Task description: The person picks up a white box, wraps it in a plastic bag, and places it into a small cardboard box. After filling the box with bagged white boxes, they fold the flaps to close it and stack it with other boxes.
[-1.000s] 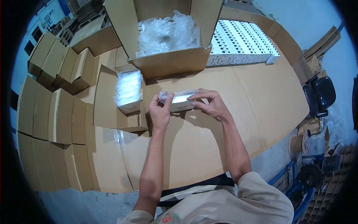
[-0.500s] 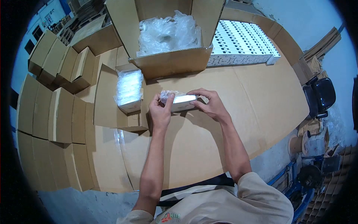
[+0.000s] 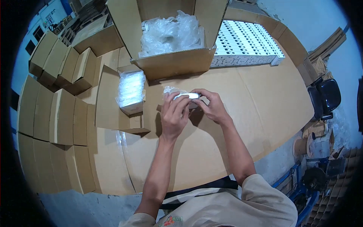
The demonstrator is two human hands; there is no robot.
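The small white box [image 3: 192,96] is between the two hands, over the middle of the cardboard-covered table [image 3: 264,113], to the right of the small open carton [image 3: 120,124]. The right hand [image 3: 213,108] pinches its right end between thumb and fingers, in much the same place as half a second ago.

The principal change is at the left hand [image 3: 174,117]. Earlier it pinches the left end, thumb along the near side; now it has moved right, and its fingers lie curved and slightly spread across the near and upper side. Whether the left thumb presses on the box cannot be told. Much of the near face, visible before, is now covered by these fingers. Clear plastic wrap [image 3: 171,89] shows at the far left end.

Other positions are unchanged. Wrapped packs [image 3: 131,90] stand in the small open carton. On the far side, a large open carton [image 3: 174,64] contains a heap of clear plastic [image 3: 172,34]; to its right lie close rows of white boxes [image 3: 245,41].
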